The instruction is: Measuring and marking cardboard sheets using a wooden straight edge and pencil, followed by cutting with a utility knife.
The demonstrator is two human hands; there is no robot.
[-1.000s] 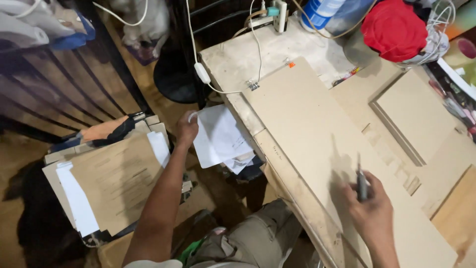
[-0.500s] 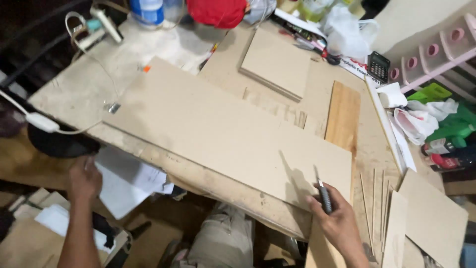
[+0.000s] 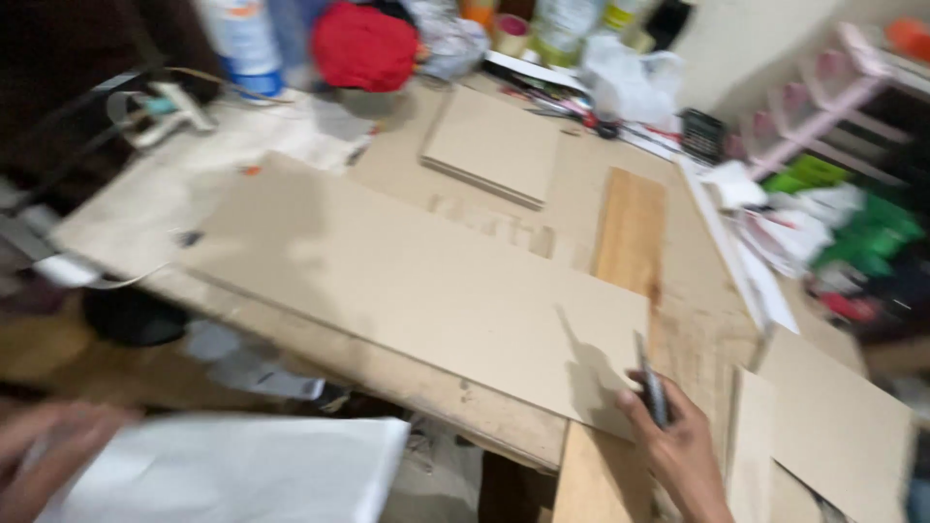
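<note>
nearest to us, our left hand (image 3: pixel 44 455) is blurred at the lower left edge and touches a white sheet of paper (image 3: pixel 242 475); we cannot tell how its fingers are placed. our right hand (image 3: pixel 678 450) has its fingers wrapped tight around a slim dark cutter (image 3: pixel 653 387), blade pointing up, at the near right corner of the long cardboard sheet (image 3: pixel 407 281) that lies on the worktable (image 3: pixel 136 213). farther away lie a wooden plank (image 3: pixel 632 230) and a smaller cardboard stack (image 3: pixel 494 145), then a red cloth (image 3: pixel 363 44).
</note>
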